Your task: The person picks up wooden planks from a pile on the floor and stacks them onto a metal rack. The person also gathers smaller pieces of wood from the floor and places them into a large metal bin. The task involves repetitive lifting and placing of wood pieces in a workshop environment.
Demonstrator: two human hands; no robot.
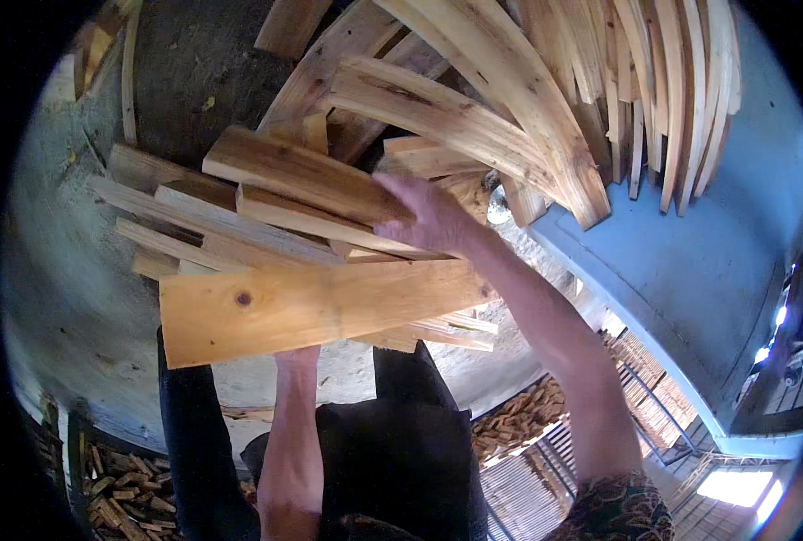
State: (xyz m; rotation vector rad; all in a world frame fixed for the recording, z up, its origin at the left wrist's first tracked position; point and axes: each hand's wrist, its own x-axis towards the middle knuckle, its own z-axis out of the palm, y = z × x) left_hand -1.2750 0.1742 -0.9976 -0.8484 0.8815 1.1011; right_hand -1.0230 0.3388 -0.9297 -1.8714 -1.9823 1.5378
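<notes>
Pale timber forms the main item in the head view: a wide, knotted board [329,307] lies across the front of the person, roughly level, its left end projecting over the grey concrete surface [86,298]. The left hand [298,358] is at its lower edge, largely hidden beneath it; how far its fingers are closed, and on what, cannot be told. The right hand [430,216] is over the right end of a darker board [298,176], fingers well parted and slightly blurred; contact cannot be confirmed. Loose boards [203,212] lie crosswise behind the wide board, leaving little room along its far edge. The right forearm [546,316] passes close by its right end, limiting space there. Room for moving is widest at the left. Beyond the forearm, a blue surface [681,288] presents a diagonal edge; long stacked boards [663,90] fan across its far part.
</notes>
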